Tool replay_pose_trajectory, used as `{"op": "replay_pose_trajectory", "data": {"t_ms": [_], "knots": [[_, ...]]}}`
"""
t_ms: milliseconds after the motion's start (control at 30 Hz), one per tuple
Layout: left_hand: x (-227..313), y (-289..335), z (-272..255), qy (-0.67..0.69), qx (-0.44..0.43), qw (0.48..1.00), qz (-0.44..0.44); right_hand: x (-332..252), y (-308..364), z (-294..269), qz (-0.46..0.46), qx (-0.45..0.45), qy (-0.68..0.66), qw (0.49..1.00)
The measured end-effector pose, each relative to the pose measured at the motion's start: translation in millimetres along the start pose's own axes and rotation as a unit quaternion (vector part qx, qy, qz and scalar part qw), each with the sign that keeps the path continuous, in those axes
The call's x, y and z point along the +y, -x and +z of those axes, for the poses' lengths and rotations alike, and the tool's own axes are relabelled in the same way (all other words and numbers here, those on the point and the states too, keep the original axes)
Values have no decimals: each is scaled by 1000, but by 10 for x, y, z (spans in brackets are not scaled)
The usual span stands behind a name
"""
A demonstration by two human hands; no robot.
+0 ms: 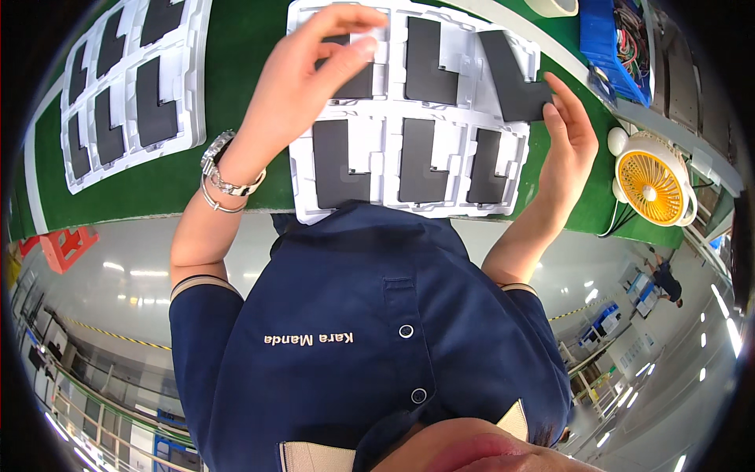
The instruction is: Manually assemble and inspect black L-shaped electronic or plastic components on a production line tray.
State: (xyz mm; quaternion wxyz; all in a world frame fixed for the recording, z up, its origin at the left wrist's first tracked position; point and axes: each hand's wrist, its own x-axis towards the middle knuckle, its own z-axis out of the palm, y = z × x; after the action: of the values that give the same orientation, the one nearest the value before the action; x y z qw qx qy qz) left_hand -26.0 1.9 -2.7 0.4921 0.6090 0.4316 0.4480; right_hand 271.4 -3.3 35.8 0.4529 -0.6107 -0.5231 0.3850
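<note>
A white moulded tray [385, 118] lies in front of me, its pockets holding flat black L-shaped pieces [340, 161]. In my right hand [570, 118] is one such black L-shaped piece [507, 75], pinched at its right-hand corner between thumb and fingers. That piece sits tilted over the far right pocket, partly above the tray's rim. Over the far left pocket hovers my left hand [326, 59], thumb and fingers apart with nothing between them. It partly covers the L-shaped piece [358, 82] lying there. On my left wrist are a metal watch and a bangle.
At the left, another white tray [185, 79] holds several similar black pieces on the green table [236, 79]. A yellow and white fan [649, 187] stands at the right edge. Beyond it is a blue bin [605, 47] of wires. A red stool [67, 248] stands at lower left.
</note>
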Motion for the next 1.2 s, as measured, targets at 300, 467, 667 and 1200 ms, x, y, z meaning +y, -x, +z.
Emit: {"op": "replay_pose_trajectory", "data": {"t_ms": [300, 467, 667, 1200], "knots": [[173, -17, -7, 73, 53, 994, -56, 443, 90, 32, 22, 18, 138, 990], [135, -13, -1, 88, 60, 992, -72, 208, 192, 338, -227, 50, 397, 888], [91, -39, -34, 77, 54, 994, -52, 35, 525, 1097, -304, -302, 225, 875], [0, 91, 82, -53, -107, 993, -21, -263, 107, 937, -86, -262, -4, 961]]}}
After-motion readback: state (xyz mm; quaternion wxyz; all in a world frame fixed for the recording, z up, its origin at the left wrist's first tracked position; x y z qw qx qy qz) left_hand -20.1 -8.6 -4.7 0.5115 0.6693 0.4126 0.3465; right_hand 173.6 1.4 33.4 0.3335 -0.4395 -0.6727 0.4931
